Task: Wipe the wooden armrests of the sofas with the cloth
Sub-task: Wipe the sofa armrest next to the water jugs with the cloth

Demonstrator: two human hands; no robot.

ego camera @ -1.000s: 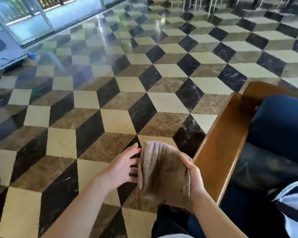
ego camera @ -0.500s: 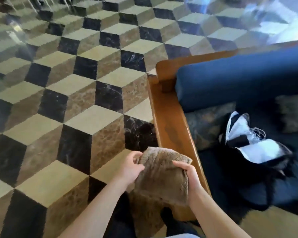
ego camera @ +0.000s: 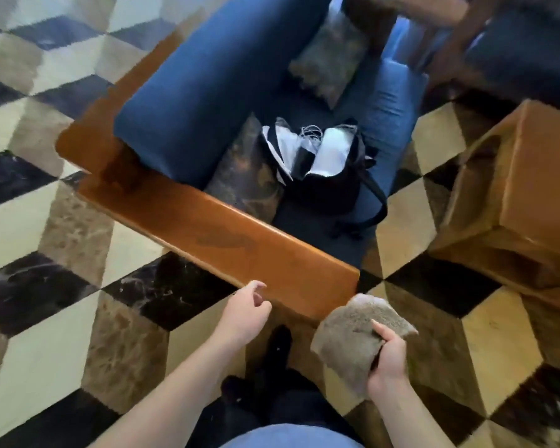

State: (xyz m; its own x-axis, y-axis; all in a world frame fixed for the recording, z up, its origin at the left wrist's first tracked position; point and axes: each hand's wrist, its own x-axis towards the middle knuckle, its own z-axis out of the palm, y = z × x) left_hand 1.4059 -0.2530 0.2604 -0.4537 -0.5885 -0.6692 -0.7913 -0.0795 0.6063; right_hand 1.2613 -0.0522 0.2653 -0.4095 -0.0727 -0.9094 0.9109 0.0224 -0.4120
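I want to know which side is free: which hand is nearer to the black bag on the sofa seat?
Left. The left hand hovers at the armrest edge, below the black bag. The right hand holds the cloth lower, beyond the armrest's end.

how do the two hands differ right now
The right hand grips the brown cloth; the left hand holds nothing. The left hand's fingers hang loosely curled by the near edge of the wooden armrest, while the right hand sits off its end corner, lower in view. Both are bare and neither is wiping.
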